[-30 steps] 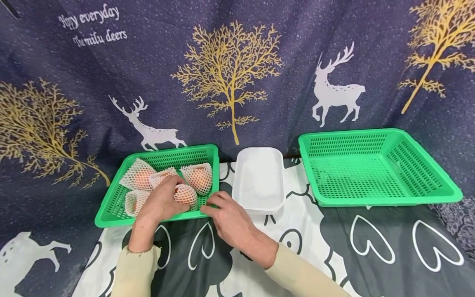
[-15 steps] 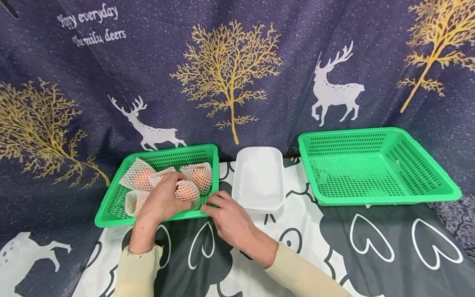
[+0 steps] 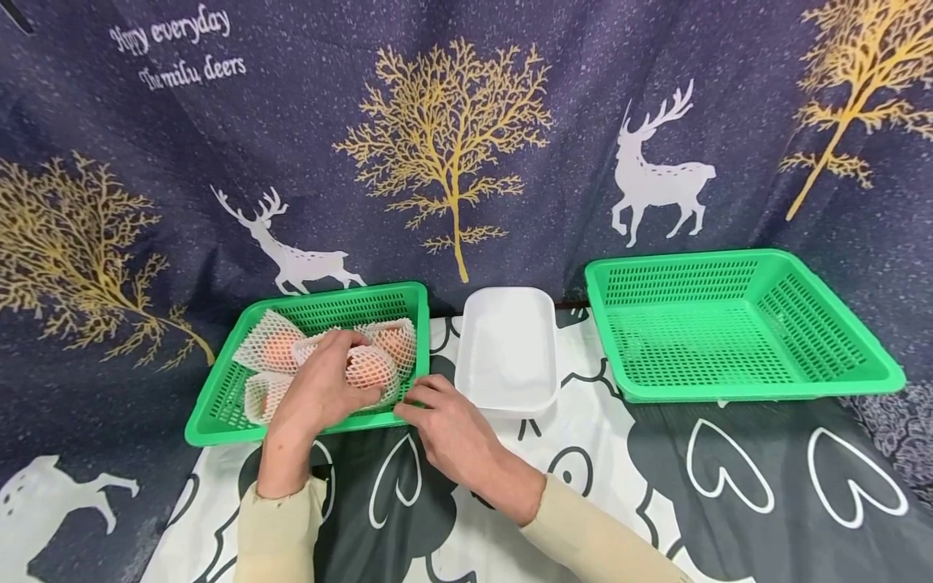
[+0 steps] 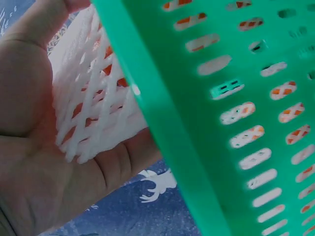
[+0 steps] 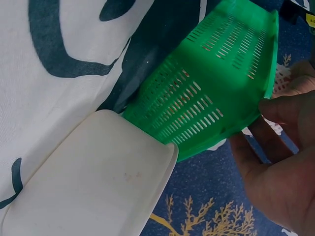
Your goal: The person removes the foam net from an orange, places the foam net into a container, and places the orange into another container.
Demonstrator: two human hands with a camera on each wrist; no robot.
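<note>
My left hand (image 3: 321, 389) reaches into the left green basket (image 3: 219, 437) and holds a round orange-red fruit (image 3: 372, 368) in a white foam net. In the left wrist view the foam net (image 4: 98, 108) lies between thumb and fingers, partly hidden behind the basket wall (image 4: 162, 123). Several other netted fruits surround it, among them one at the back left (image 3: 280, 344) and one at the right end (image 3: 399, 344). My right hand (image 3: 452, 429) grips the basket's front right corner, thumb and fingers at the rim (image 5: 268, 93).
A white plastic tray (image 3: 508, 348) stands just right of the left basket. Farther right is a second green basket (image 3: 700, 344) with nothing visible inside. A patterned cloth (image 3: 583, 518) covers the table, and a dark printed curtain (image 3: 306, 146) hangs behind.
The netted fruit in my left hand has shifted slightly right and up, against the fruit at the right end. My right hand stays at the basket corner.
</note>
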